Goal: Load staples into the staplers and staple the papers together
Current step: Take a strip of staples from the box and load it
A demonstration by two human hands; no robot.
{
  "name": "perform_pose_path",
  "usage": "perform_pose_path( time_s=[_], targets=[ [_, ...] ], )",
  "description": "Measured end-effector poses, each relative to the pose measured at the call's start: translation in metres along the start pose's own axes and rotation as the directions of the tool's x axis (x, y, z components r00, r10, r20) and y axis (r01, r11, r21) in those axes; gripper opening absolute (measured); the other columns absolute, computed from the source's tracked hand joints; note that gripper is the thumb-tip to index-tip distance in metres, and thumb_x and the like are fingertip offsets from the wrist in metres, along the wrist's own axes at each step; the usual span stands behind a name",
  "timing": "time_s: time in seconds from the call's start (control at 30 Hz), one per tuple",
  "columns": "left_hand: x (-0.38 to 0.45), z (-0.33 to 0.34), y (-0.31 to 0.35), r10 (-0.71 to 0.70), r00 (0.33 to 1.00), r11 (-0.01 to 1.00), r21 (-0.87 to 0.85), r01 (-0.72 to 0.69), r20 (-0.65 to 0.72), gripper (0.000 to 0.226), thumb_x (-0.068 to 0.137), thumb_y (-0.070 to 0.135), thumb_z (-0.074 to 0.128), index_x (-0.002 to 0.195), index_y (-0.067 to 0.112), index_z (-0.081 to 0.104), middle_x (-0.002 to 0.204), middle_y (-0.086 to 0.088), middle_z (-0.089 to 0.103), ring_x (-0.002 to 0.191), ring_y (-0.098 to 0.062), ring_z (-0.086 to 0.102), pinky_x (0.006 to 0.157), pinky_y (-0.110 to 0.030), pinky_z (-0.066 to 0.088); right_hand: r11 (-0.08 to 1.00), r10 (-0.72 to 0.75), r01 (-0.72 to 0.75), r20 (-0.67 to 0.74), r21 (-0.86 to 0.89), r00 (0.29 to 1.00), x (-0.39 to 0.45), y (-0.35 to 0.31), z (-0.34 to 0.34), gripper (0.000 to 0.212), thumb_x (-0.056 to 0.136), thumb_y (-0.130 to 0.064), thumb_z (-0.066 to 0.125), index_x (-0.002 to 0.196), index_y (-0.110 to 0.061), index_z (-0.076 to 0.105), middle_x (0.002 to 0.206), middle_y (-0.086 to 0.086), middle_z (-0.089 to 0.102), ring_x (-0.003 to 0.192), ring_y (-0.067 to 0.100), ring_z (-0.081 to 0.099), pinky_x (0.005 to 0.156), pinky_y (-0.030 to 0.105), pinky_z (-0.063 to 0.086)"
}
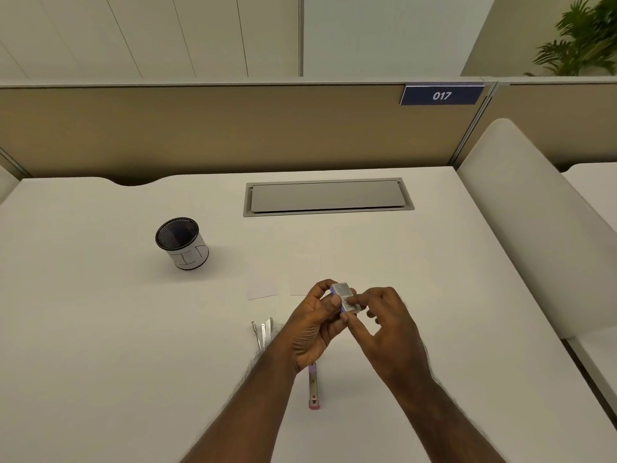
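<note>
apparently loading is just starting: the left hand [314, 329] grips the staple box [345, 297], the right hand [384, 325] fingers pinching its end; next, likely sliding it open.

The white desk [100, 329] carries a mesh pen cup [182, 243], 2 paper slips [262, 289], and 2 opened staplers [262, 332].

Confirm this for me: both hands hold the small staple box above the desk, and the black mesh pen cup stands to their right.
Not quite. The head view shows the black mesh pen cup standing to the left of the hands, farther back on the desk, not to the right. The rest holds: the left hand and right hand both hold the small staple box above the desk.
</note>
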State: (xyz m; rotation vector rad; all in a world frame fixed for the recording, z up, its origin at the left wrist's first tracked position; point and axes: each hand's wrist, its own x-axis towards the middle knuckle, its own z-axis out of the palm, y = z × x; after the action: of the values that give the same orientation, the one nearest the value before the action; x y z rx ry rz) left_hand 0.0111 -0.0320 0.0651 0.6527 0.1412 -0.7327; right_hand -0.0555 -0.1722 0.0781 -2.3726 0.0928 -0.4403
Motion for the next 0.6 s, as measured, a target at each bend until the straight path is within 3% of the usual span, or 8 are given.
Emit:
perform_pose_path(
  time_s=[0.1,0.27,0.6],
  targets=[
    [-0.003,-0.003,0.001,-0.018,1.000,1.000,-0.024,0.018,0.017,0.036,0.084,0.011,0.060,0.119,0.012,0.052,0.106,-0.015,0.072,0.090,-0.030,0.071,0.057,-0.022,0.060,0.999,-0.044,0.044,-0.012,-0.020,0.999,-0.001,-0.004,-0.002,0.023,0.084,-0.038,0.070,0.105,-0.031,0.061,0.102,-0.014,0.055,0.086,0.006,0.054,0.065,0.016,0.048],
    [-0.006,-0.005,0.004,-0.036,0.999,0.996,-0.080,0.039,0.036,0.029,0.086,0.009,0.057,0.115,0.010,0.054,0.100,-0.017,0.072,0.082,-0.029,0.073,0.054,-0.026,0.060,0.990,-0.132,0.132,-0.016,-0.045,0.991,-0.002,-0.009,-0.007,0.026,0.085,-0.040,0.066,0.105,-0.023,0.068,0.103,-0.008,0.062,0.091,0.009,0.059,0.069,0.027,0.055],
    [-0.003,-0.007,0.003,0.010,1.000,0.991,-0.135,-0.012,-0.015,0.030,0.083,0.009,0.060,0.113,0.005,0.061,0.105,-0.022,0.071,0.096,-0.034,0.071,0.066,-0.033,0.062,0.951,-0.282,0.272,-0.055,-0.150,0.958,-0.006,-0.010,-0.014,0.029,0.091,-0.044,0.059,0.099,-0.020,0.073,0.101,-0.002,0.069,0.090,0.012,0.065,0.070,0.022,0.055]
  ],
)
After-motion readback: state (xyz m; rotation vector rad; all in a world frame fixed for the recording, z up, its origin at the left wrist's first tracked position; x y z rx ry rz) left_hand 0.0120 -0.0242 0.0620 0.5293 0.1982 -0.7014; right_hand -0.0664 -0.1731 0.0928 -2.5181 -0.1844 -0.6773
